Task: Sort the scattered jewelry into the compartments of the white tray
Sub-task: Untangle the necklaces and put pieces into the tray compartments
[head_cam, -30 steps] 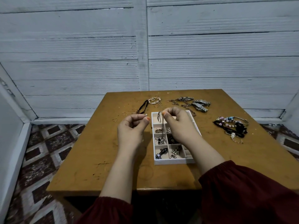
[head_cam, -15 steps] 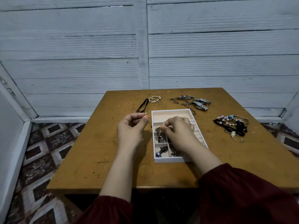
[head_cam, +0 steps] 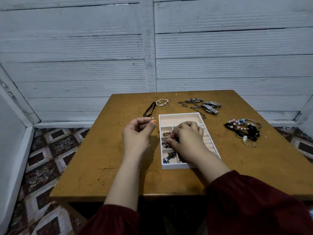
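The white tray (head_cam: 179, 115) with small compartments sits mid-table, several cells holding dark metal jewelry. My left hand (head_cam: 138, 133) hovers just left of the tray and pinches the clasp end of a thin chain (head_cam: 153, 118) between thumb and fingers. My right hand (head_cam: 185, 139) is down inside the tray, fingertips pinching the chain's other end over a middle-left compartment. The chain between the hands is too thin to follow. My right hand hides the tray's centre cells.
Loose on the brown table (head_cam: 101, 158): gold rings (head_cam: 120, 122) at far left, a black strap (head_cam: 150, 108), a pale bead bracelet (head_cam: 161, 102), watches and chains (head_cam: 209, 107) behind the tray, beaded and black bracelets (head_cam: 242, 129) at right. A white plank wall stands close behind.
My right hand has dropped from above the tray's far end down into a middle compartment, lowering the chain. My left hand stayed beside the tray, still pinching the clasp.
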`<action>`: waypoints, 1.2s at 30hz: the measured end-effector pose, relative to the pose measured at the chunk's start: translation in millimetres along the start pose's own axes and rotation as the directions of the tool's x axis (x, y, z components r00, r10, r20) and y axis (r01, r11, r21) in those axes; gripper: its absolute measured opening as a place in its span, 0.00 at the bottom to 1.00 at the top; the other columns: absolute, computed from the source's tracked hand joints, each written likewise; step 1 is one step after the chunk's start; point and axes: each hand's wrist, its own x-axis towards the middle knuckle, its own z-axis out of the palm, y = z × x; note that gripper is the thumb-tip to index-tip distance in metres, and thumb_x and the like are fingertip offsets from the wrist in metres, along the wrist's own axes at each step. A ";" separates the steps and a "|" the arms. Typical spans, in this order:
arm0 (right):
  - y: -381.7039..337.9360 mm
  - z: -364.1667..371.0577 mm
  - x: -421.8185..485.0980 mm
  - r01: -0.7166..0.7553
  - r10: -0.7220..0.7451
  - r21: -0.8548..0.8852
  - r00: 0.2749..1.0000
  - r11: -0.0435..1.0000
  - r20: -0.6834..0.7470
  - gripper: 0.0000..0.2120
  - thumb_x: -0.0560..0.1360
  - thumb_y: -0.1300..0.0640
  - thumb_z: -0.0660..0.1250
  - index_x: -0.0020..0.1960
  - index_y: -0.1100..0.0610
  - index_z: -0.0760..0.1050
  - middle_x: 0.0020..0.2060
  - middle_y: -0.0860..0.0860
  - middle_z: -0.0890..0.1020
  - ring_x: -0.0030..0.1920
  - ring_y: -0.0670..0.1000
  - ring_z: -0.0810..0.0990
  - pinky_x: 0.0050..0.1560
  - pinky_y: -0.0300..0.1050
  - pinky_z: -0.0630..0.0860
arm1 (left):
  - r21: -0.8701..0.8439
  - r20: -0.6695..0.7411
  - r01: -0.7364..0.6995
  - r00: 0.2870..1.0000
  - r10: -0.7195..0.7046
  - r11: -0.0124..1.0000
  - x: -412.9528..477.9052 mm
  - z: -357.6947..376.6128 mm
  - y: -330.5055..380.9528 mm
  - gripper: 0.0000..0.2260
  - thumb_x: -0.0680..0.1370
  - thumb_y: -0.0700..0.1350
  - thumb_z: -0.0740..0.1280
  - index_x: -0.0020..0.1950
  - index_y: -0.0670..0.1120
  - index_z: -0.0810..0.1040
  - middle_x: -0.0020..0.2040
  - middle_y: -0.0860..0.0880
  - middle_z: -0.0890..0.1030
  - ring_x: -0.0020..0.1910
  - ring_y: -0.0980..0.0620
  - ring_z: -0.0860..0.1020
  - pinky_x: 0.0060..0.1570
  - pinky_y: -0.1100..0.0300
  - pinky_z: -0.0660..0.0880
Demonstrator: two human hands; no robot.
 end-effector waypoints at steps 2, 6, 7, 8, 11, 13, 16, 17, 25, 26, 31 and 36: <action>-0.2 -0.3 0.3 0.015 -0.015 -0.031 1.000 0.999 -0.003 0.07 0.74 0.45 0.66 0.46 0.45 0.80 0.57 0.44 0.76 0.66 0.53 0.60 0.60 0.50 0.55 | 0.001 0.000 0.000 1.000 0.000 1.000 -0.5 0.0 0.2 0.04 0.73 0.37 0.72 0.44 0.45 0.80 0.38 0.52 0.81 0.35 0.64 0.78 0.43 0.65 0.76; -0.2 -0.3 0.4 0.041 -0.041 -0.065 0.999 0.997 -0.002 0.08 0.73 0.44 0.67 0.48 0.45 0.82 0.58 0.44 0.76 0.66 0.53 0.60 0.62 0.51 0.55 | 0.000 -0.003 0.006 1.000 -0.006 1.000 -1.5 -0.7 1.1 0.04 0.73 0.37 0.72 0.43 0.46 0.80 0.37 0.53 0.81 0.34 0.64 0.78 0.41 0.66 0.76; -0.1 -0.4 0.2 0.043 -0.044 -0.059 0.999 0.997 -0.009 0.08 0.73 0.44 0.67 0.49 0.45 0.82 0.57 0.44 0.76 0.66 0.53 0.60 0.62 0.51 0.56 | 0.001 -0.004 0.006 1.000 -0.006 1.000 -1.4 -0.9 1.1 0.05 0.73 0.37 0.72 0.43 0.46 0.80 0.37 0.53 0.81 0.34 0.64 0.78 0.41 0.66 0.76; 0.0 -0.8 0.0 0.043 -0.044 -0.047 0.999 0.998 -0.015 0.08 0.73 0.45 0.67 0.49 0.45 0.82 0.57 0.44 0.76 0.66 0.53 0.60 0.61 0.51 0.56 | 0.001 -0.004 0.003 1.000 -0.003 1.000 -1.5 -0.9 1.3 0.05 0.73 0.37 0.72 0.43 0.46 0.80 0.37 0.53 0.81 0.33 0.64 0.78 0.41 0.67 0.76; 0.8 -2.6 -0.1 0.025 -0.025 0.007 0.999 1.000 -0.030 0.08 0.74 0.44 0.67 0.49 0.44 0.81 0.56 0.43 0.76 0.65 0.52 0.60 0.59 0.49 0.56 | -0.001 -0.004 -0.003 1.000 0.003 1.000 -1.9 0.3 2.9 0.05 0.73 0.37 0.72 0.43 0.46 0.80 0.36 0.53 0.81 0.33 0.65 0.77 0.39 0.69 0.75; 1.5 -4.3 0.4 0.005 -0.003 0.039 0.999 0.999 -0.049 0.07 0.74 0.44 0.66 0.49 0.43 0.81 0.55 0.43 0.76 0.65 0.51 0.61 0.58 0.49 0.56 | -0.009 -0.001 -0.006 1.000 0.006 1.000 -1.8 1.0 3.4 0.05 0.73 0.36 0.72 0.43 0.46 0.79 0.36 0.53 0.80 0.33 0.65 0.77 0.39 0.70 0.75; 4.0 -8.4 1.3 -0.031 0.038 0.085 0.997 0.996 -0.071 0.07 0.75 0.44 0.66 0.49 0.43 0.80 0.54 0.44 0.76 0.64 0.52 0.62 0.57 0.48 0.56 | -0.024 0.008 -0.003 1.000 0.004 1.000 -3.1 2.0 5.2 0.04 0.73 0.36 0.72 0.44 0.44 0.79 0.37 0.53 0.80 0.33 0.65 0.78 0.39 0.70 0.75; 5.3 -10.2 1.3 -0.039 0.048 0.106 0.996 0.994 -0.079 0.07 0.75 0.45 0.65 0.50 0.43 0.80 0.54 0.45 0.76 0.64 0.52 0.62 0.56 0.47 0.55 | -0.027 0.010 -0.005 1.000 0.005 1.000 -3.9 2.6 6.2 0.04 0.73 0.36 0.71 0.45 0.43 0.79 0.37 0.52 0.80 0.33 0.65 0.78 0.38 0.70 0.75; 32.4 -28.5 -3.1 -0.124 0.162 0.209 0.971 0.970 -0.175 0.09 0.76 0.48 0.64 0.56 0.45 0.77 0.58 0.47 0.76 0.64 0.52 0.65 0.57 0.46 0.57 | -0.065 0.036 -0.007 0.999 0.009 0.998 -9.5 11.1 20.4 0.04 0.73 0.35 0.71 0.47 0.40 0.79 0.37 0.50 0.79 0.29 0.66 0.76 0.31 0.73 0.71; 38.0 -31.0 -4.2 -0.144 0.185 0.212 0.964 0.967 -0.191 0.09 0.76 0.49 0.65 0.56 0.45 0.77 0.59 0.47 0.76 0.64 0.53 0.66 0.59 0.47 0.59 | -0.072 0.037 -0.013 0.999 0.016 0.997 -10.2 12.7 22.6 0.06 0.73 0.35 0.71 0.49 0.39 0.79 0.37 0.50 0.79 0.29 0.66 0.76 0.31 0.74 0.71; 66.5 -38.8 -12.7 -0.223 0.280 0.236 0.928 0.946 -0.246 0.11 0.76 0.51 0.65 0.58 0.48 0.77 0.58 0.50 0.77 0.63 0.54 0.70 0.65 0.54 0.64 | -0.042 0.064 -0.063 0.996 0.066 0.997 -14.0 18.8 34.4 0.05 0.74 0.36 0.70 0.49 0.40 0.79 0.36 0.51 0.78 0.28 0.67 0.75 0.30 0.75 0.69; 89.0 -37.4 -26.2 -0.219 0.276 0.243 0.932 0.945 -0.235 0.13 0.78 0.56 0.62 0.61 0.53 0.77 0.60 0.52 0.78 0.63 0.55 0.72 0.64 0.56 0.69 | -0.039 0.111 -0.085 0.990 0.089 0.996 -19.4 26.8 44.5 0.05 0.74 0.36 0.71 0.44 0.46 0.79 0.33 0.55 0.79 0.29 0.66 0.75 0.30 0.75 0.69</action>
